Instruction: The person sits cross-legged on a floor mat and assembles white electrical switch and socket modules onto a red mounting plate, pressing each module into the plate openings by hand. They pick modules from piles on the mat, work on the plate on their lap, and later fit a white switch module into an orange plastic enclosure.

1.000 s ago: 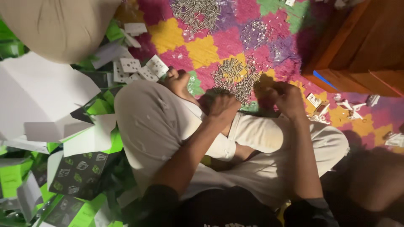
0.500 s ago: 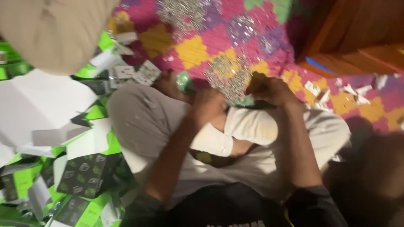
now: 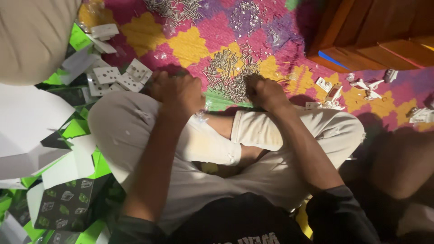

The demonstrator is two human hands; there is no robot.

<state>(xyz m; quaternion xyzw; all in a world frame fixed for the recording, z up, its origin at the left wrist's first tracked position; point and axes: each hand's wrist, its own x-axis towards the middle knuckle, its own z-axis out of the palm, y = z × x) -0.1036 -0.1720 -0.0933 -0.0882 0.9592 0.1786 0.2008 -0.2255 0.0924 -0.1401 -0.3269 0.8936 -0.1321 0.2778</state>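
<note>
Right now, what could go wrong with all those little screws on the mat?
The right hand is digging into the screw pile, so sharp tips might prick the fingers. Loose screws could also scatter and hide in the colourful mat. The folded legs sit close, so a knee might land on a stray screw.

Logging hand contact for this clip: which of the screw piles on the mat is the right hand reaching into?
The nearest pile, on the yellow patch just in front of the crossed legs; the right hand rests at its edge. The other two piles lie farther up the mat, untouched.
</note>
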